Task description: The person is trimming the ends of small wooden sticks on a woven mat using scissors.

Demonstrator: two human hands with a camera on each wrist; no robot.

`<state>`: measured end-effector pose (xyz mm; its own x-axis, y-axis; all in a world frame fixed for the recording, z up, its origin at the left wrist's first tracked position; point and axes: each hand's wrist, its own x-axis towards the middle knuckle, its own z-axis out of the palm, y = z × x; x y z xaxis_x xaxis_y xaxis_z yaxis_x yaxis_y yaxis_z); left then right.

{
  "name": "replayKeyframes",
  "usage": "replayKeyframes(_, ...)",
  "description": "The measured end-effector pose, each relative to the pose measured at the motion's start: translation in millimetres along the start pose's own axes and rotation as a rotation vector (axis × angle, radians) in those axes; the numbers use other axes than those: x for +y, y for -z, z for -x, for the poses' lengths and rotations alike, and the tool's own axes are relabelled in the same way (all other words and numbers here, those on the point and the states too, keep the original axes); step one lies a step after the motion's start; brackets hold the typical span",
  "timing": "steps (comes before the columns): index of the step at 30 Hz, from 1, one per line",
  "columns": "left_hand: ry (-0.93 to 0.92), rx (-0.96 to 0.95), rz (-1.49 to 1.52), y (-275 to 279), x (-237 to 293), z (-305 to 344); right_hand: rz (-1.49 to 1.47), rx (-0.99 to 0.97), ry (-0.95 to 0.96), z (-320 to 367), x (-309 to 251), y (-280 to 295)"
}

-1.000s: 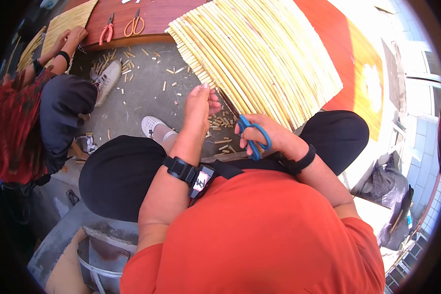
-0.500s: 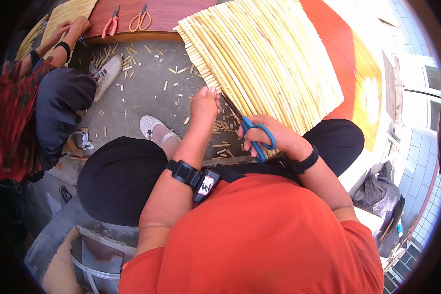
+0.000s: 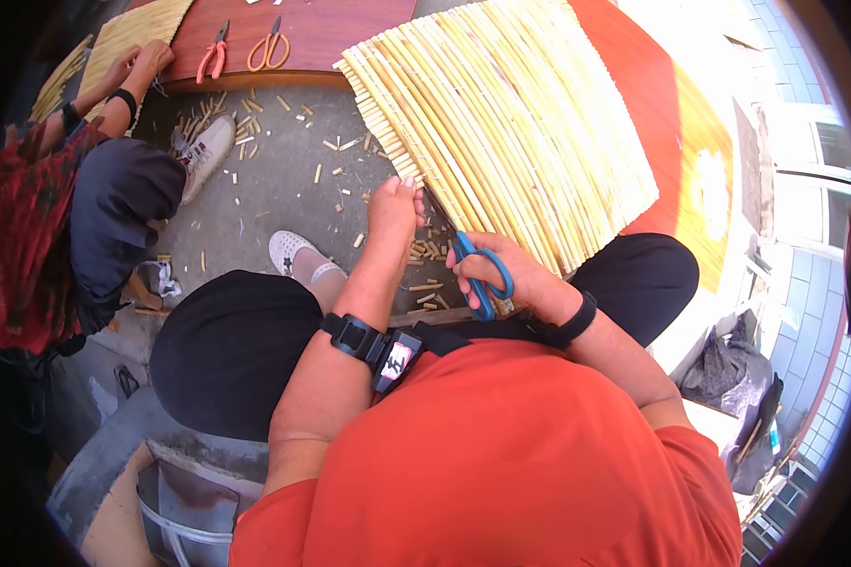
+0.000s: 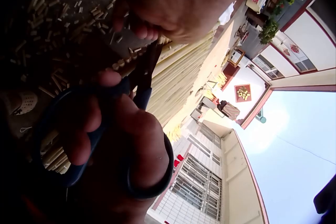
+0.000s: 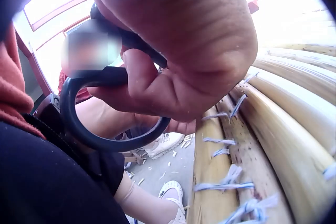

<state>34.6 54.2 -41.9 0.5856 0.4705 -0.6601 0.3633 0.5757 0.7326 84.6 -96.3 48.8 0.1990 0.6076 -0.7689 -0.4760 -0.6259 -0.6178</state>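
A mat of pale sticks, tied with whitish-blue string, lies over the table edge in front of me. My left hand is at its near left edge, fingers curled in, with thumb and fingertips pinching at the stick ends. My right hand grips blue-handled scissors, its fingers through the loops. Their dark blades point along the mat's edge toward my left hand, and the tips are hidden near its fingers in the left wrist view.
Red-handled pliers and orange-handled scissors lie on the reddish table. Cut stick pieces litter the floor under my hands. At left, another person's hands work at a second mat.
My left hand's fingers, looser a second ago, have curled in at the mat's edge. The right hand and scissors have shifted slightly left since half a second ago.
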Motion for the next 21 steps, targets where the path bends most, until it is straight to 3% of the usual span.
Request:
replayKeyframes(10,0.010,-0.030,0.011,0.7,1.5,1.3,-0.027,0.036,0.035,2.8,-2.8,-8.7)
replayKeyframes(18,0.015,-0.050,0.015,3.8,1.9,0.0,0.234,0.129,0.005,-2.3,1.1,-6.0)
replayKeyframes(21,0.007,-0.050,-0.062,4.8,4.5,-0.1,0.201,0.078,0.009,1.3,0.3,-5.1)
